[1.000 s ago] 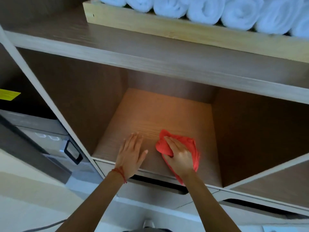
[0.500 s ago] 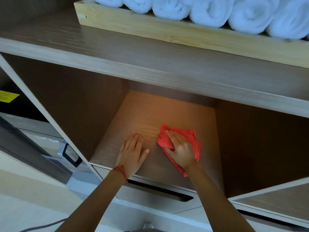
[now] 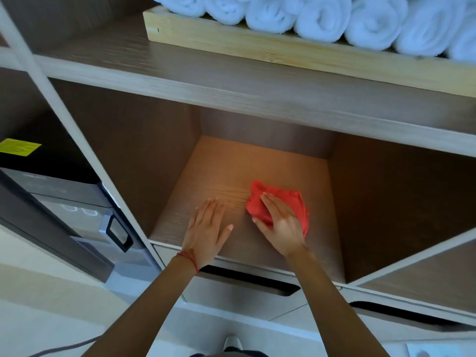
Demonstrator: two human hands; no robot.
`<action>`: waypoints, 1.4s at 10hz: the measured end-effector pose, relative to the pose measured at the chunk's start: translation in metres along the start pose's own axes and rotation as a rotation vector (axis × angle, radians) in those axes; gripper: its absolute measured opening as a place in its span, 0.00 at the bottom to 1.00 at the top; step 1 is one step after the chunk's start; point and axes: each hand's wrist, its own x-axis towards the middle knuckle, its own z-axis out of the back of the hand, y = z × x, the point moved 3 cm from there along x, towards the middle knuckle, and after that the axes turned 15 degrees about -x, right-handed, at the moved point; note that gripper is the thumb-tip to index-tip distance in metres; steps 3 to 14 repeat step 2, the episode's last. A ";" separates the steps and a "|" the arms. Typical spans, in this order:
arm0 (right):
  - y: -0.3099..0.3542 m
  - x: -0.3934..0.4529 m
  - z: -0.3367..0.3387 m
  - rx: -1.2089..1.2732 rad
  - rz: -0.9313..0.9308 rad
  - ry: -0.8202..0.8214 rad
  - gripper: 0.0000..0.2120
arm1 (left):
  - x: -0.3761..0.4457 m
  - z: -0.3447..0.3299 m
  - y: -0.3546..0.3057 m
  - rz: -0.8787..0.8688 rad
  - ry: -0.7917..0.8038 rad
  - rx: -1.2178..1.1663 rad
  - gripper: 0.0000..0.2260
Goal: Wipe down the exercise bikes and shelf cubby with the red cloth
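Two hands work inside the shelf cubby (image 3: pixel 257 161): the left hand (image 3: pixel 206 228) lies flat and empty on its floor, the right hand (image 3: pixel 280 225) presses the bunched red cloth (image 3: pixel 278 199) mid-floor, fingers spread over it. Such a crumpled wad could skip the far corners.

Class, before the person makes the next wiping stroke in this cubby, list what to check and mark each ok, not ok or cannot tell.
1. red cloth under the right hand: ok.
2. Cloth flat on the cubby floor: ok.
3. left hand clear of the cloth: ok, apart.
4. Floor ahead free of objects: ok.
5. Back corners already wiped: cannot tell.
6. rolled towels safely above, in their tray: ok.
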 end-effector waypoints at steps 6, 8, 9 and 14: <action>0.028 -0.030 0.014 0.038 -0.105 0.009 0.25 | -0.029 0.007 0.000 -0.058 -0.004 -0.048 0.24; 0.028 -0.030 0.014 0.038 -0.105 0.009 0.25 | -0.029 0.007 0.000 -0.058 -0.004 -0.048 0.24; 0.028 -0.030 0.014 0.038 -0.105 0.009 0.25 | -0.029 0.007 0.000 -0.058 -0.004 -0.048 0.24; 0.028 -0.030 0.014 0.038 -0.105 0.009 0.25 | -0.029 0.007 0.000 -0.058 -0.004 -0.048 0.24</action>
